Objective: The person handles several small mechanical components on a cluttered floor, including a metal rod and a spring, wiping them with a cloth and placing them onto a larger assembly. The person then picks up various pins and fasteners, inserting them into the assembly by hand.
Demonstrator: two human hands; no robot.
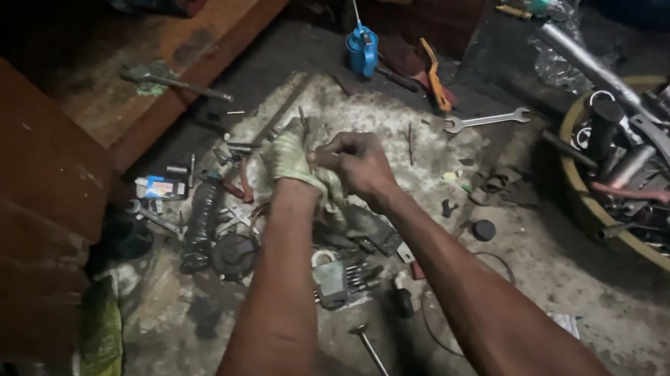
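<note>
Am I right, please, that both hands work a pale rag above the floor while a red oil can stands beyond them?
Nearly: the oil can is blue, not red, as the head view shows. Both the left hand and right hand do work the pale rag above the floor.

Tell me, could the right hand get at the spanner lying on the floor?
Probably yes. The spanner lies in the open just beyond the right hand, nothing on it. But that hand is pinching the rag with the left hand.
</note>
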